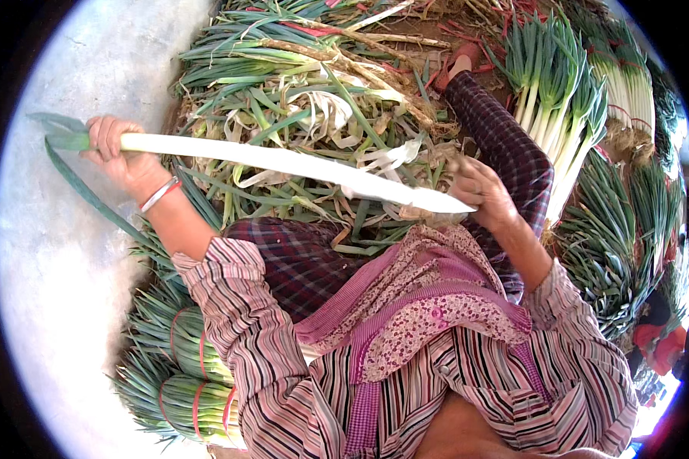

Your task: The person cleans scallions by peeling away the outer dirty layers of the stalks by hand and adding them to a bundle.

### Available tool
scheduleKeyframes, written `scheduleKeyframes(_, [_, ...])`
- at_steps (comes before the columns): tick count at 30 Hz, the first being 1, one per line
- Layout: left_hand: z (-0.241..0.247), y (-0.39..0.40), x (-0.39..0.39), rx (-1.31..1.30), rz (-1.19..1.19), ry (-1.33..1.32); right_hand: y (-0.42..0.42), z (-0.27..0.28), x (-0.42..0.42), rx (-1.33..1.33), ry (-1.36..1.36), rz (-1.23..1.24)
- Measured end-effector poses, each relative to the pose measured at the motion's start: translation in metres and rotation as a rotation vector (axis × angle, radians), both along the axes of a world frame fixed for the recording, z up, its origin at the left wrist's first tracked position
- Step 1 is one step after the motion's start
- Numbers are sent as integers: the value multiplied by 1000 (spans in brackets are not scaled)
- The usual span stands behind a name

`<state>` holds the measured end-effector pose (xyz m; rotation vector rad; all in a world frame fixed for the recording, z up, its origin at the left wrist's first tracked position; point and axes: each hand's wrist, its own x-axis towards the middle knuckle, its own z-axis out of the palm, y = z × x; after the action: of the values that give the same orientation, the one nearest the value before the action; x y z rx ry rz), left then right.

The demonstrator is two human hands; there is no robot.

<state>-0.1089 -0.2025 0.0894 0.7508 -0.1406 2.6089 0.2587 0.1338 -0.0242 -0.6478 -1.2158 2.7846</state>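
Note:
Stretched across the view is one long leek-like green onion (275, 163), its white shank bare and bright. My left hand (117, 143) grips it near the green leaves, which hang down past my wrist. At the other end the white narrows to a point beside my right hand (479, 186). The fingers of that hand are curled and blurred. Whether they pinch the shank or a piece of loose skin cannot be made out. Beneath the onion lies a heap of stripped leaves and pale skins (321, 115), in front of my lap.
Untrimmed green onions (241, 57) lie beyond the heap. Trimmed ones (551, 97) lean by my right leg, near tied bundles (623, 86). More bundles with red bands (189, 396) sit at lower left. Pale concrete floor (92, 74) runs along the left.

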Motion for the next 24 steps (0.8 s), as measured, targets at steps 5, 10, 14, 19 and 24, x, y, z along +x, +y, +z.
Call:
scheduleKeyframes(5, [-4, -21, -3, -179, 161, -102, 68, -30, 53, 587, -461, 40])
scheduleKeyframes(10, [-21, 12, -12, -357, 260, -61, -17, 32, -44, 1410, 257, 173])
scheduleKeyframes(14, [-9, 35, 9, -838, 974, -343, -64, 41, -76, 1203, 272, 212])
scheduleKeyframes(19, [-15, 94, 52, -669, 452, -37, -75, 65, -94, 451, 115, 336])
scheduleKeyframes(24, [-19, 106, 60, -755, 662, -20, -94, 43, -106, 882, 214, -27])
